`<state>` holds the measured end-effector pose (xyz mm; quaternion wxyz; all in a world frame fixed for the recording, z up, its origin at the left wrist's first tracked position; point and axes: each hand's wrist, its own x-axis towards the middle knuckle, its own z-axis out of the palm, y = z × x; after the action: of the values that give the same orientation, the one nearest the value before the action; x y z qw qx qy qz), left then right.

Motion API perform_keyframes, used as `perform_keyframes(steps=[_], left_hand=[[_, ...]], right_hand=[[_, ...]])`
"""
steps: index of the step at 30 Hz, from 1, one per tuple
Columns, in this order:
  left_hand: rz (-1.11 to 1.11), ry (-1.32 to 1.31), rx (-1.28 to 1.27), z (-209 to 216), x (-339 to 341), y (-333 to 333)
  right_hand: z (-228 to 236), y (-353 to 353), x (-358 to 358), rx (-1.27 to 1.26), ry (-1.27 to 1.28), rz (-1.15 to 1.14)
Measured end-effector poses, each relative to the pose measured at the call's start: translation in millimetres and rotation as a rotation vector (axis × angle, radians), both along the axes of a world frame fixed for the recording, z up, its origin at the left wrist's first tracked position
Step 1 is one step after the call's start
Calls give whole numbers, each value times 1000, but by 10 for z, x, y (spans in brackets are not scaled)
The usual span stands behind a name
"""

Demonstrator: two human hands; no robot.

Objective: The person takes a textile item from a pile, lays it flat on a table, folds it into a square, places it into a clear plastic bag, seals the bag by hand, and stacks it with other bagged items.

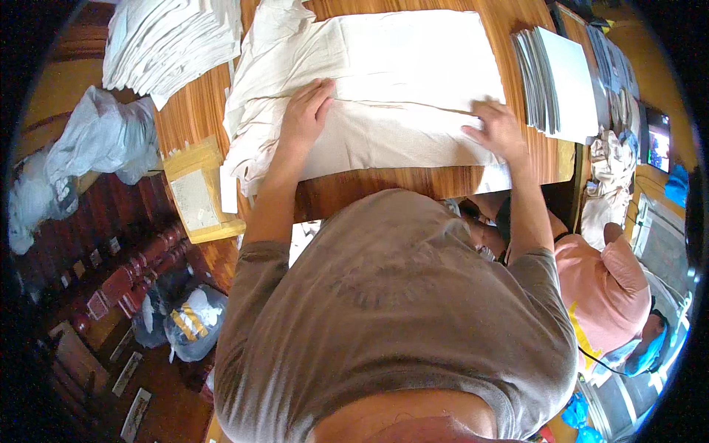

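A cream cloth garment (399, 63), which looks like a shirt, lies spread on the wooden table in front of me. A crease runs across it from one hand to the other, and its left side is wrinkled. My left hand (306, 114) rests on the cloth left of centre, fingers stretched out and open. At the garment's right edge, my right hand (500, 129) touches the cloth with bent fingers and the thumb held apart. I see nothing gripped in either hand.
A stack of folded white cloth (173, 48) stands at the far left of the wooden table (354, 186). Thin pale sheets (557, 85) are piled at the right. A yellow-taped cardboard piece (193, 196) lies near left. Another person in a pink shirt (598, 288) is at my right.
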<state>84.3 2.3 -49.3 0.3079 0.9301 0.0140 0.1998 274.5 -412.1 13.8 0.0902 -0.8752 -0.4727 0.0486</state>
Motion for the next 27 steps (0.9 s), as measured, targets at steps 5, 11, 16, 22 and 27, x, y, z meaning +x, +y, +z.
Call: perform_keyframes(steps=[5,11,16,22,27], left_hand=[[-16,39,115,37,24,13],[8,35,92,59,20,15],[9,103,220,75,-22,5],[-94,239,289,294,-259,-667],[-139,342,400,362,-364,-707]], right_hand=[[-23,-273,201,242,463,-902],[-398,267,277,243,-202,-983],[-437,148,279,231,-407,-786],[-379,319,-246,189,-234,-380],[-594,-183,-171,6,-167,-519]])
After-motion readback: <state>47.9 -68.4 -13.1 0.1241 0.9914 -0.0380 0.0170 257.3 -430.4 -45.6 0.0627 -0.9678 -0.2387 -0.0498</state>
